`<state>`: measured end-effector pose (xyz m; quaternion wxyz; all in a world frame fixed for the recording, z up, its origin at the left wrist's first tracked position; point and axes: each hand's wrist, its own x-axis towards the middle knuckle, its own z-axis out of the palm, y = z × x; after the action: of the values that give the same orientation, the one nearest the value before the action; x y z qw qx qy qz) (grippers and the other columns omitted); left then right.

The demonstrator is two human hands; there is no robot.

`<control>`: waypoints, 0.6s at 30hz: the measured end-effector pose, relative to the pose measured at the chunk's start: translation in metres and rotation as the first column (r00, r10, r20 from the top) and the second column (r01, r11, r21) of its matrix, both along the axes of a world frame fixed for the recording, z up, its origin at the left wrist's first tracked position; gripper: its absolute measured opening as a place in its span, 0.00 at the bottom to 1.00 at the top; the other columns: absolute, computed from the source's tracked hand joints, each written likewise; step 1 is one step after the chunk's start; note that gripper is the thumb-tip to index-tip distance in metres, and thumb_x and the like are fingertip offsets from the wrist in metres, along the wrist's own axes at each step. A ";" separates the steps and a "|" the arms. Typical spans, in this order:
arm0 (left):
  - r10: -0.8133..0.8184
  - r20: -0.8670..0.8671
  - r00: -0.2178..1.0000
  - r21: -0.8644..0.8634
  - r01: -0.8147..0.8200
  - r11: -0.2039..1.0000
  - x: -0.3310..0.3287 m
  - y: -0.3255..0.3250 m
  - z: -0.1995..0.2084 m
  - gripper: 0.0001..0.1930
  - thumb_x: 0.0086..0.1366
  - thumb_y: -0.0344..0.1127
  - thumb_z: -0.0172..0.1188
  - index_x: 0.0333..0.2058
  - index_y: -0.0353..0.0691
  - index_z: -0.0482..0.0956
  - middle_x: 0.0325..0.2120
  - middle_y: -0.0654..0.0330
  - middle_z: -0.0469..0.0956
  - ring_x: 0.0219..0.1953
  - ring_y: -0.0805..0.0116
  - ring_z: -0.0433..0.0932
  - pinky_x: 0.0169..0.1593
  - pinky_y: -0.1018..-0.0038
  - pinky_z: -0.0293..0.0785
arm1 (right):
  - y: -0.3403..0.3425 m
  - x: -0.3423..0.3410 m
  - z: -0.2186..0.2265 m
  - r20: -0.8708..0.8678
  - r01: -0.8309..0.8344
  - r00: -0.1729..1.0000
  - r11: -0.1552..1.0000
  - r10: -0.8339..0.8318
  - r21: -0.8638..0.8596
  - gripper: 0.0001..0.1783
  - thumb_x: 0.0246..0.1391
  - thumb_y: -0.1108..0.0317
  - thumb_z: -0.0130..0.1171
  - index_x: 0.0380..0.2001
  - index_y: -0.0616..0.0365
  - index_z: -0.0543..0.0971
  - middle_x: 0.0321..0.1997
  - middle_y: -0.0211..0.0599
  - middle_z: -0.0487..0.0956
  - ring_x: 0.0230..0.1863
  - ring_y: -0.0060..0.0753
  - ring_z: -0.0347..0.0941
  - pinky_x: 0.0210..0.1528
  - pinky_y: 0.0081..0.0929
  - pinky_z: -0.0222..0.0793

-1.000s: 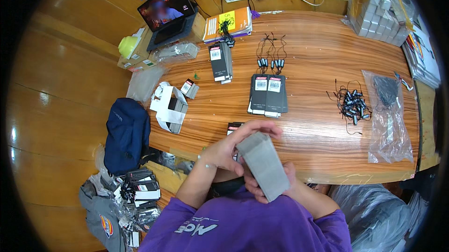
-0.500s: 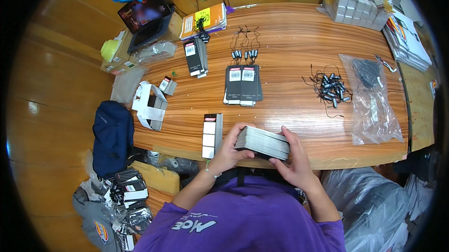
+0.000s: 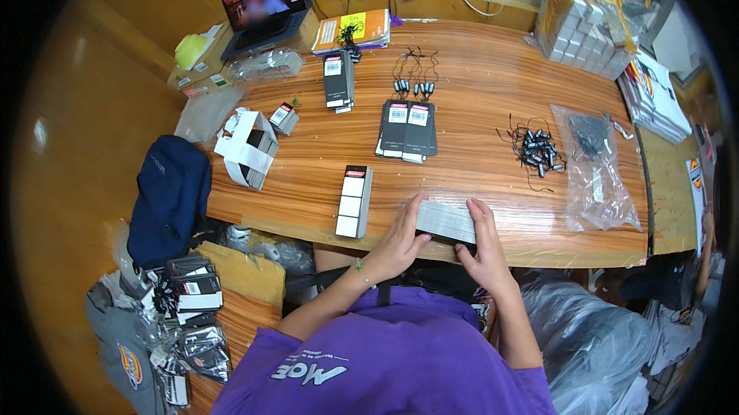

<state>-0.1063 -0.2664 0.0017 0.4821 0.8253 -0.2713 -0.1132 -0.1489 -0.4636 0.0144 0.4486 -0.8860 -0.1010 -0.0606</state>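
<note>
A thick grey stack of cards (image 3: 446,221) lies on its side on the near edge of the wooden table (image 3: 477,145). My left hand (image 3: 402,239) presses against its left end and my right hand (image 3: 483,242) holds its right end. Just left of my hands lies a long black and white stack of tags (image 3: 354,201). Further back sit two black card piles with white labels (image 3: 407,129) and a bunch of small black clips with cords (image 3: 539,149).
A clear plastic bag (image 3: 596,172) lies at the right. At the far right corner is a wrapped pile of white boxes (image 3: 585,26). A laptop (image 3: 265,3), books (image 3: 354,30) and a white open box (image 3: 248,147) are at the left. Blue bag (image 3: 169,195) and tag bundles (image 3: 188,292) lie on the floor.
The grey stack, held up near my chest a second ago, has come down flat onto the table's near edge. Both hands stayed on its ends.
</note>
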 end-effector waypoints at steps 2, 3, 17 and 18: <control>0.027 0.040 0.999 0.054 -0.030 0.998 -0.001 0.006 0.001 0.35 0.58 0.30 0.53 0.59 0.32 0.43 0.57 0.40 0.51 0.62 0.47 0.50 0.63 0.62 0.48 | 0.007 -0.003 0.014 0.078 0.077 0.995 0.960 -0.058 -0.270 0.39 0.36 0.77 0.60 0.56 0.60 0.59 0.54 0.52 0.59 0.55 0.54 0.58 0.56 0.37 0.56; 0.009 0.027 1.000 0.062 -0.011 0.998 0.000 0.006 0.005 0.36 0.58 0.31 0.54 0.60 0.33 0.43 0.57 0.41 0.52 0.62 0.48 0.51 0.63 0.63 0.48 | 0.007 -0.004 0.018 0.038 0.069 0.997 0.967 -0.061 -0.246 0.38 0.36 0.76 0.60 0.55 0.61 0.60 0.53 0.52 0.61 0.53 0.54 0.58 0.55 0.37 0.57; -0.481 -0.551 0.682 0.582 0.727 0.364 0.161 0.000 0.061 0.35 0.54 0.47 0.60 0.55 0.34 0.61 0.48 0.48 0.70 0.47 0.56 0.72 0.44 0.61 0.70 | 0.057 -0.011 0.051 -0.369 0.081 0.927 0.996 -0.066 0.025 0.35 0.47 0.59 0.61 0.56 0.62 0.62 0.35 0.48 0.74 0.31 0.37 0.72 0.36 0.30 0.68; -0.501 -0.580 0.642 0.557 0.761 0.331 0.166 -0.007 0.061 0.32 0.54 0.47 0.60 0.53 0.34 0.64 0.47 0.48 0.71 0.47 0.55 0.72 0.43 0.62 0.70 | 0.049 -0.013 0.053 -0.327 0.103 0.939 0.995 -0.102 -0.016 0.35 0.47 0.59 0.61 0.56 0.62 0.63 0.35 0.47 0.74 0.29 0.35 0.72 0.35 0.30 0.68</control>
<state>0.0595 -0.2738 0.0625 0.0337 0.7411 -0.4204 -0.5225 -0.1620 -0.4142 0.0676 0.4558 -0.8875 0.0212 0.0641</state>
